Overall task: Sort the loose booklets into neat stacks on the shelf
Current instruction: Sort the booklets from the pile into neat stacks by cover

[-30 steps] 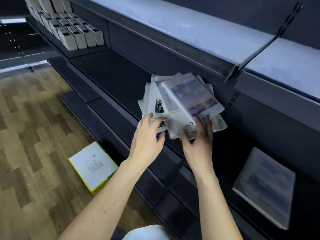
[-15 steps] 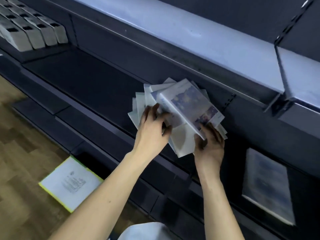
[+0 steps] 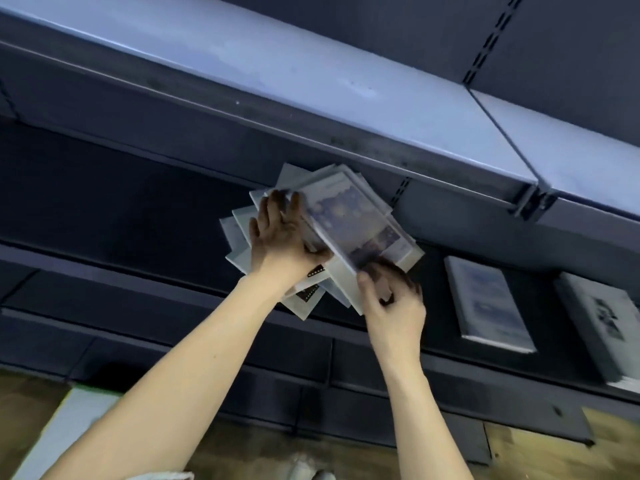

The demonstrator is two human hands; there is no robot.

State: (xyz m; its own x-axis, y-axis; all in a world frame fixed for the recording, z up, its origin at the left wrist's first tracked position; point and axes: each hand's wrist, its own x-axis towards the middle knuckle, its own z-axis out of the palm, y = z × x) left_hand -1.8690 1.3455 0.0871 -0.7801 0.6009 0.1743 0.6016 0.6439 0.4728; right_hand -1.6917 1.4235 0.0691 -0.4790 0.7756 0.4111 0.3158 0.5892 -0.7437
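Now left hand (image 3: 280, 237) is pressing flat-fingered on the fanned booklets (image 3: 311, 296); right hand (image 3: 391, 299) is pinching the top booklet (image 3: 356, 226) on the shelf (image 3: 104, 209).

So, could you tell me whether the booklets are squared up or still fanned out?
Fanned out: the booklets splay at different angles.

Open dark shelf surface (image 3: 114, 202) is seen to the left of the fanned pile of booklets (image 3: 346, 230), where nothing blocks a reach. Headroom above the pile is limited by the upper shelf (image 3: 311, 81), whose front edge overhangs it closely. To the right, the way is taken up by a stacked booklet (image 3: 485, 303) and, just beyond it, another stack (image 3: 602, 323).
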